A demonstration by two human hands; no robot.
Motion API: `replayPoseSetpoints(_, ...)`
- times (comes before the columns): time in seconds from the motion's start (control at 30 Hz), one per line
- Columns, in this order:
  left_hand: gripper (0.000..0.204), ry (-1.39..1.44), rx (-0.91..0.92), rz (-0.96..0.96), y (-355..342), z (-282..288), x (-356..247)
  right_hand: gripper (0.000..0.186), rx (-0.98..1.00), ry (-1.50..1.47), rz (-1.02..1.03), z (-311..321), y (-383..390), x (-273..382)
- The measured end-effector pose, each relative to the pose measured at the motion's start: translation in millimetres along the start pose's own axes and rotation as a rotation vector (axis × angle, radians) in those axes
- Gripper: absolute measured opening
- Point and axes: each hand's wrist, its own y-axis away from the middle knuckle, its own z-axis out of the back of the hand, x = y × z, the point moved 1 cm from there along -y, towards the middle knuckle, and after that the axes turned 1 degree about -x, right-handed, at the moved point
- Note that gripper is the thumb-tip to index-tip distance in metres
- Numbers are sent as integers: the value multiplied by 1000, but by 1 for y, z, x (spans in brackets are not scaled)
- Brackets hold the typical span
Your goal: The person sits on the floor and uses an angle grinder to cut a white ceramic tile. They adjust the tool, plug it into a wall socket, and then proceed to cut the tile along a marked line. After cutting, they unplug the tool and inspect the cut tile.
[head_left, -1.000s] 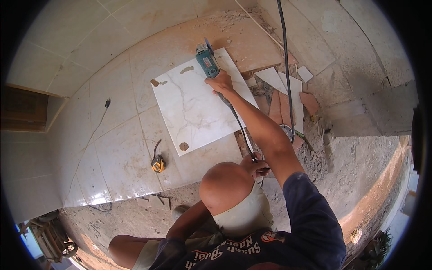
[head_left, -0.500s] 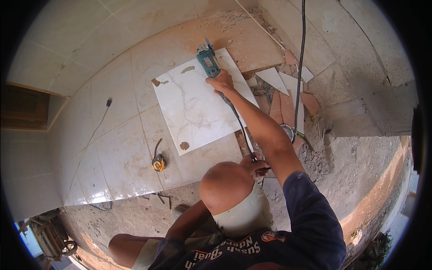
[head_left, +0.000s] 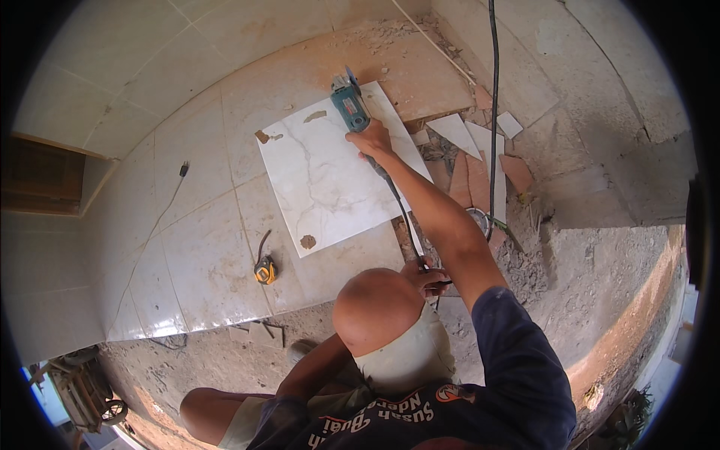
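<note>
My right hand [head_left: 370, 140] is wrapped round the rear body of a teal angle grinder [head_left: 349, 107]. The grinder's head and disc lie over the far edge of a white marbled tile [head_left: 334, 195], which carries several brown patches. From the grinder's back end a black power cord [head_left: 400, 201] runs across the tile toward me. Close beside my bent knee, my left hand [head_left: 424, 276] has its fingers closed on this cord; the knee partly hides that hand and its forearm.
A yellow-black tape measure [head_left: 265, 270] and a cable with a black plug [head_left: 183, 169] lie on the tiled floor to the left. Broken tile pieces [head_left: 457, 135] and rubble are heaped at the right. A black hanging cable [head_left: 495, 112] passes over them.
My right hand and the grinder have shifted slightly right and nearer. The tile's far left corner sits a little further right. The hanging cable has swung left; my left hand stays in place.
</note>
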Motion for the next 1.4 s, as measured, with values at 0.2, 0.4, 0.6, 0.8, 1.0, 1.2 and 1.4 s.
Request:
replayPoseSetpoints(0.2,36,-8,-15,14,0,1,8,45,-7,-1,-4,0,14,1)
replayPoseSetpoints(0.4,43,17,-2,56,2,3,8,40,-25,-27,-1,2,17,-4)
replayPoseSetpoints(0.6,41,-17,9,35,5,3,7,39,-21,-31,-5,1,14,-6)
replayPoseSetpoints(0.8,41,-13,7,19,9,-1,6,46,17,-3,-3,2,16,-4)
replayPoseSetpoints(1.0,41,-22,-10,41,6,0,7,47,15,10,-7,4,16,-4)
replayPoseSetpoints(1.2,41,-15,-17,57,8,2,6,49,8,11,-11,4,18,-3)
replayPoseSetpoints(1.4,42,-9,-23,57,10,3,7,47,4,1,-23,4,18,-3)
